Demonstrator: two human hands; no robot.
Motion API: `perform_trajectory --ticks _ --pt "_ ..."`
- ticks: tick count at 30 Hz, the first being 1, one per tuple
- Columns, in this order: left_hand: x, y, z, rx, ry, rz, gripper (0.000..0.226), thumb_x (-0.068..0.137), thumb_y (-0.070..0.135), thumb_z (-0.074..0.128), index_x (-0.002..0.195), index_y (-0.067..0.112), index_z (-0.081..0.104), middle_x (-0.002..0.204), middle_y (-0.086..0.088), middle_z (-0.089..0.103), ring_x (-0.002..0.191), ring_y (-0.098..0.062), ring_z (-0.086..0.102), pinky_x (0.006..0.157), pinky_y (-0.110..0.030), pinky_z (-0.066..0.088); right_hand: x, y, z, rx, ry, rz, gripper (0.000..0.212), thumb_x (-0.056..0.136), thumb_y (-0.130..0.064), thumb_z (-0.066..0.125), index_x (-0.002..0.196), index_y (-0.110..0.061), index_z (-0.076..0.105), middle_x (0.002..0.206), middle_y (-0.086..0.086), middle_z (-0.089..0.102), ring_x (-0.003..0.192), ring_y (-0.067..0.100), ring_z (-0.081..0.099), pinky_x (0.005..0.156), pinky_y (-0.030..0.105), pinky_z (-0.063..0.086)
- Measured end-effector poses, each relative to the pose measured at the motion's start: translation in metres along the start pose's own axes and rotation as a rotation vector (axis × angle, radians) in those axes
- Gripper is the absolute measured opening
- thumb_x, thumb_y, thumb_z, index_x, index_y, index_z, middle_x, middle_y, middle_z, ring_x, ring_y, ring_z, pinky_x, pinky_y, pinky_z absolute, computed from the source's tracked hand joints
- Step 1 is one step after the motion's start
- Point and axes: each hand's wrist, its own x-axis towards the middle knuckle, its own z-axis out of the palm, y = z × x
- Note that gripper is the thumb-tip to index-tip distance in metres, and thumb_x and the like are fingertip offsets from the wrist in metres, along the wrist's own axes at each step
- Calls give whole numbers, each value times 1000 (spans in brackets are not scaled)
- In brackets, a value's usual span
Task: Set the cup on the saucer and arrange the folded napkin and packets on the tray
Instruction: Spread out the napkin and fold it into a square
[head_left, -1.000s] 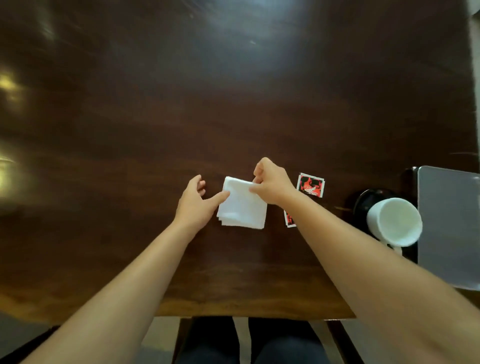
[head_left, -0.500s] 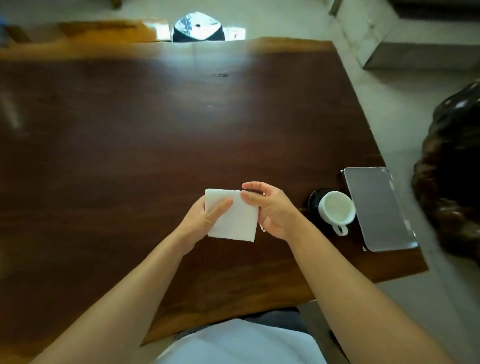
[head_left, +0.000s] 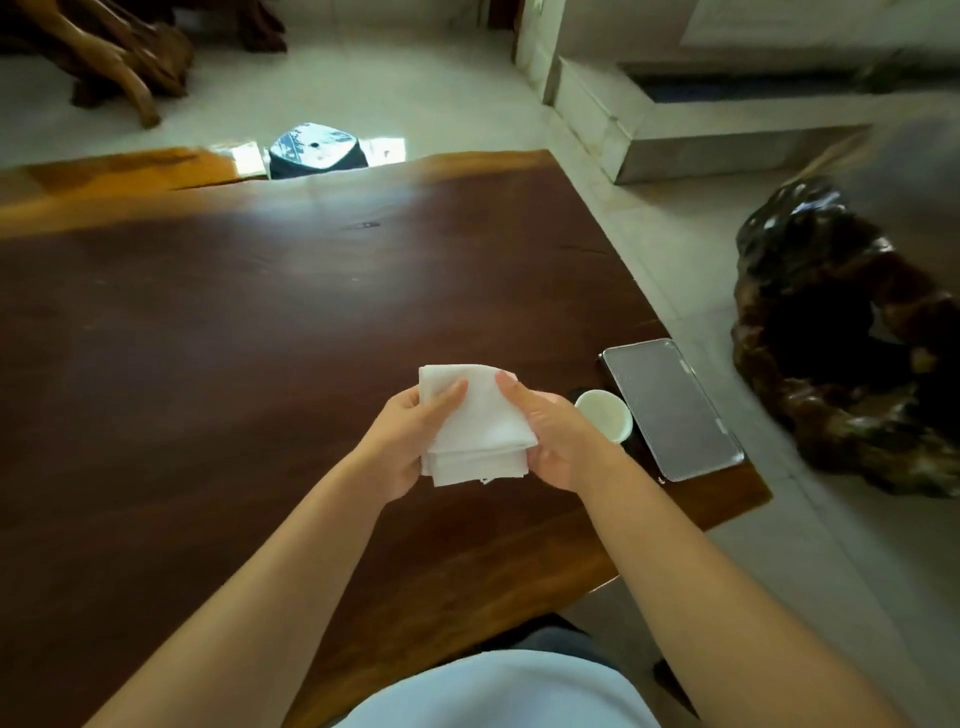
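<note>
Above the dark wooden table (head_left: 218, 332), just left of the tray (head_left: 670, 408), a folded white napkin (head_left: 475, 423) is held in the air between both hands. Head view only.

Napkin: plain white, soft, folded to a rough square several layers thick. The layered edges show along its near side, slightly uneven, with one small corner poking out below. Its top face is smooth, a little sagged in the middle.

Left hand (head_left: 402, 441): thumb pressed on the napkin's top face, fingers curled under its left edge, clamped on it. Right hand (head_left: 556, 436): thumb lying on the top face from the right side, fingers wrapped beneath, also clamped on the napkin. Both forearms are bare.

Tray: grey, rectangular, shiny raised rim, lying flat near the table's right edge with nothing visible on it. Touching or just beside the tray's left rim stands the white cup (head_left: 605, 415), open mouth up, partly hidden behind the right hand. A dark sliver under the cup on the tray side looks like the saucer (head_left: 635, 440); I cannot tell how the cup sits on it. Packets are hidden from sight.

Right of the tray, on the pale floor, sits a dark glossy wood-root piece (head_left: 841, 332).
</note>
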Motion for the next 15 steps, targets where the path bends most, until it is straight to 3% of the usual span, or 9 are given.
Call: perform_trajectory --ticks 4,6,8,11,15 --pt "4 -7 14 -151 -35 -132 40 102 43 49 126 14 64 121 -11 73 110 -33 70 90 -50 57 -11 4 -15 -170 -24 15 37 93 -26 69 128 -19 58 121 10 67 112 28 65 90 44 59" --pt "10 -11 24 -94 -74 -228 44 100 49 52 127 17 62 122 -11 72 111 -33 69 92 -50 56 -14 5 -25 -117 20 -8 35 95 -16 66 129 -17 57 118 9 67 109 27 66 87 42 60" --pt "16 -14 38 51 -117 -313 46 95 52 58 126 18 62 120 -13 70 104 -31 70 85 -46 59 -13 7 -39 16 70 -38 35 96 -9 63 130 -14 57 119 11 69 108 29 67 86 43 60" --pt "30 -14 63 127 -153 -305 39 95 39 65 125 15 62 114 -13 71 88 -26 75 68 -35 61 -11 4 -68 124 87 -69 33 98 -3 58 129 -12 57 118 12 69 102 27 70 84 41 60" --pt "55 -7 99 171 -177 -247 32 94 23 69 124 15 64 116 -13 72 96 -28 75 78 -35 62 -10 -13 -124 194 25 -41 33 95 0 60 122 -20 58 115 9 68 102 25 69 84 43 61"
